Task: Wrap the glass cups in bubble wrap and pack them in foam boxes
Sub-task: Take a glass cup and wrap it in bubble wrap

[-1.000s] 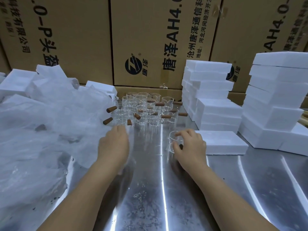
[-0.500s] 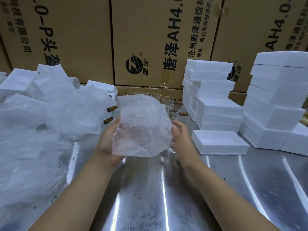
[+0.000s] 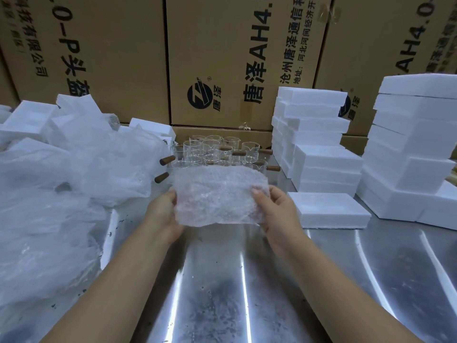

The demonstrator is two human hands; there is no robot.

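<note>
Holding bubble wrap sheet (image 3: 220, 196) lengthwise left-to-right, both hands pinching.

The middle brown cardboard carton (image 3: 222, 40) bears sideways black print: "唐泽AH4.", "沧州唐泽通信", "地址:河北河间经济开", and a round black logo (image 3: 199, 96) marked "唐泽". The left brown cardboard carton (image 3: 118, 45) reads "-0-P头盔" and "有限公司". The right brown cardboard carton (image 3: 371, 58) reads "AH4".

Lit evenly from overhead, moderately bright. Glare streaks are seen on the steel worktop (image 3: 247, 280) toward 6 o'clock. Edges are bowed by wide-angle distortion; slight softness throughout.
</note>
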